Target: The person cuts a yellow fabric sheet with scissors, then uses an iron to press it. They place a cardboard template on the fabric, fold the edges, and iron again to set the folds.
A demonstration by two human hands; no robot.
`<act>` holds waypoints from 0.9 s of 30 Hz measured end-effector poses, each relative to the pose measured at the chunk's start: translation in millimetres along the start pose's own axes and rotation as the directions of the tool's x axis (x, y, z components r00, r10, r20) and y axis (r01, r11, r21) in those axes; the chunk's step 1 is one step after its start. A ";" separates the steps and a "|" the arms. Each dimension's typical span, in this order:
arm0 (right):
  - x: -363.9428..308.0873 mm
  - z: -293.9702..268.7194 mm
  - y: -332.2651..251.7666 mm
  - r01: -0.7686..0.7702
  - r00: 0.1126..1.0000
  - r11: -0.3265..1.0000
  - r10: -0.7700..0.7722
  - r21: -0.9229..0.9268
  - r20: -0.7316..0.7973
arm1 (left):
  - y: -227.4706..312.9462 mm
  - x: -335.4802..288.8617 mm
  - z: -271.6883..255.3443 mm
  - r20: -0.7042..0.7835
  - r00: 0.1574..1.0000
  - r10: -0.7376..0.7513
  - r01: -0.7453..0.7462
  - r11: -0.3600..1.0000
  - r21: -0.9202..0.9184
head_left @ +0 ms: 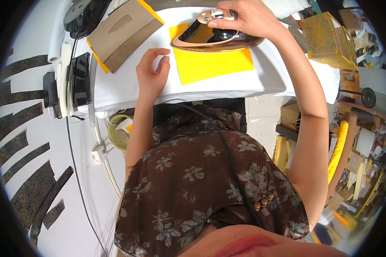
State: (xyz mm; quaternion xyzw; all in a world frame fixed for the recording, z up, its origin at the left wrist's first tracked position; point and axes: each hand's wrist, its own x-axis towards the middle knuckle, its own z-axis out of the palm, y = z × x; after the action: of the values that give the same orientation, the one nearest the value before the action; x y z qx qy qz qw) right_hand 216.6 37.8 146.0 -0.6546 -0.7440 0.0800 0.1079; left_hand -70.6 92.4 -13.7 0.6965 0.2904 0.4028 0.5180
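My right hand (255, 18) is closed round the handle of a dark, copper-trimmed clothes iron (216, 36). The iron is over the upper part of a bright yellow sheet (214, 66) on the white cloth-covered table (124, 90); whether its soleplate touches the sheet cannot be told. Beside the sheet's left edge, my left hand (153, 73) is loosely curled, with a gap between thumb and fingers and nothing visible between them. Farther left lies a grey-brown folded piece with yellow edges (124, 36).
A gold patterned box-like piece (328, 38) stands at the table's right end. Dark patterned strips (32, 192) lie on a white surface at left. A black cord (75, 162) runs down past the table's left side. Cluttered shelves (364, 141) fill the right.
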 end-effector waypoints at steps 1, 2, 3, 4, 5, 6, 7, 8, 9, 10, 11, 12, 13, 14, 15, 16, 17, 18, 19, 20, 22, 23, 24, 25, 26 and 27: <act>3.4 4.5 5.9 0.040 0.997 0.997 -0.044 -0.061 -0.066 | 5.1 -0.3 1.0 0.016 1.000 -0.009 0.009 1.000 0.017; 8.5 7.1 9.6 0.030 0.995 0.996 -0.038 -0.088 -0.089 | 8.1 -0.3 1.9 0.031 0.999 -0.019 0.018 0.999 0.034; 13.7 9.0 10.9 0.010 0.995 0.994 -0.021 -0.112 -0.099 | 8.6 -0.2 3.0 0.057 0.998 0.038 -0.042 0.996 0.081; 19.0 9.6 11.0 -0.010 0.994 0.991 -0.005 -0.135 -0.111 | 9.5 0.3 2.8 0.087 0.992 0.094 -0.105 0.986 0.128; 23.9 8.4 10.6 -0.034 0.995 0.988 0.019 -0.152 -0.096 | 9.8 0.4 2.8 0.119 0.982 0.148 -0.168 0.971 0.173; 28.6 11.1 14.7 -0.022 0.992 0.990 0.005 -0.137 -0.123 | 9.0 1.0 3.1 0.153 0.974 0.165 -0.191 0.966 0.177; 33.5 12.3 15.7 -0.026 0.993 0.987 0.007 -0.156 -0.119 | 7.7 2.2 2.5 0.184 0.966 0.181 -0.215 0.959 0.185; 38.0 13.8 16.9 -0.029 0.993 0.984 0.009 -0.175 -0.115 | 7.1 2.1 1.7 0.215 0.957 0.196 -0.238 0.952 0.193; 42.8 18.5 21.4 0.036 0.984 0.984 -0.066 -0.175 -0.168 | 7.9 1.1 0.6 0.218 0.957 0.191 -0.238 0.948 0.213; 41.8 16.9 23.6 0.026 0.985 0.983 -0.056 -0.181 -0.162 | 8.9 2.9 2.9 0.232 0.953 0.194 -0.245 0.945 0.216; 41.0 14.0 24.6 0.016 0.987 0.982 -0.046 -0.187 -0.156 | 9.5 4.4 5.2 0.246 0.949 0.197 -0.252 0.943 0.218; 39.9 11.3 25.1 0.005 0.988 0.981 -0.035 -0.193 -0.150 | 9.2 6.1 6.4 0.251 0.947 0.202 -0.260 0.939 0.224; 41.4 11.7 25.1 -0.004 0.990 0.978 -0.026 -0.209 -0.141 | 8.3 6.0 5.5 0.248 0.947 0.202 -0.262 0.935 0.240; 41.9 12.9 26.2 0.001 0.989 0.978 -0.031 -0.209 -0.141 | 7.6 5.9 4.7 0.246 0.948 0.203 -0.265 0.930 0.254; 42.0 14.0 28.1 0.005 0.989 0.978 -0.035 -0.209 -0.143 | 6.8 4.7 4.2 0.240 0.951 0.195 -0.256 0.931 0.260; 42.7 13.5 30.6 0.011 0.988 0.977 -0.043 -0.213 -0.146 | 5.7 3.5 3.4 0.231 0.954 0.190 -0.250 0.931 0.265; 42.1 13.0 33.7 0.007 0.989 0.974 -0.040 -0.227 -0.142 | 5.5 2.7 3.7 0.222 0.957 0.186 -0.244 0.932 0.270; 40.9 12.7 37.2 0.001 0.990 0.971 -0.036 -0.241 -0.140 | 6.3 2.5 5.0 0.221 0.958 0.181 -0.238 0.933 0.269; 40.3 13.2 40.4 -0.003 0.990 0.967 -0.032 -0.253 -0.136 | 7.1 2.1 5.1 0.220 0.960 0.174 -0.231 0.935 0.270; 38.2 13.4 46.4 -0.002 0.988 0.968 -0.037 -0.253 -0.153 | 7.6 2.5 5.5 0.220 0.961 0.167 -0.225 0.936 0.270; 30.2 10.3 55.2 -0.004 0.982 0.968 -0.044 -0.251 -0.184 | 7.7 5.0 7.2 0.230 0.958 0.174 -0.234 0.935 0.267; 25.2 7.5 54.9 -0.038 0.984 0.969 -0.006 -0.242 -0.177 | 7.5 6.6 8.5 0.237 0.955 0.176 -0.238 0.935 0.264; 17.9 4.0 53.2 -0.074 0.985 0.969 0.034 -0.235 -0.169 | 7.7 8.0 9.3 0.245 0.953 0.176 -0.240 0.933 0.266; 15.1 4.2 48.0 -0.089 0.986 0.972 0.055 -0.217 -0.160 | 9.0 4.7 6.5 0.238 0.957 0.167 -0.233 0.929 0.288; 13.0 6.1 45.4 -0.080 0.987 0.973 0.046 -0.217 -0.156 | 9.6 2.2 4.1 0.231 0.960 0.158 -0.226 0.924 0.308; 11.4 8.4 43.3 -0.069 0.988 0.974 0.036 -0.217 -0.152 | 9.4 0.4 2.1 0.223 0.962 0.157 -0.224 0.921 0.320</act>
State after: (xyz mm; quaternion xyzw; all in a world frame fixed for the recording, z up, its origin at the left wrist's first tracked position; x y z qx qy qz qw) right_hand 254.4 54.9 127.3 -0.6863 -0.7205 -0.0492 0.0868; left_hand -68.7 89.0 -4.9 0.8366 0.2350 0.3253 0.3729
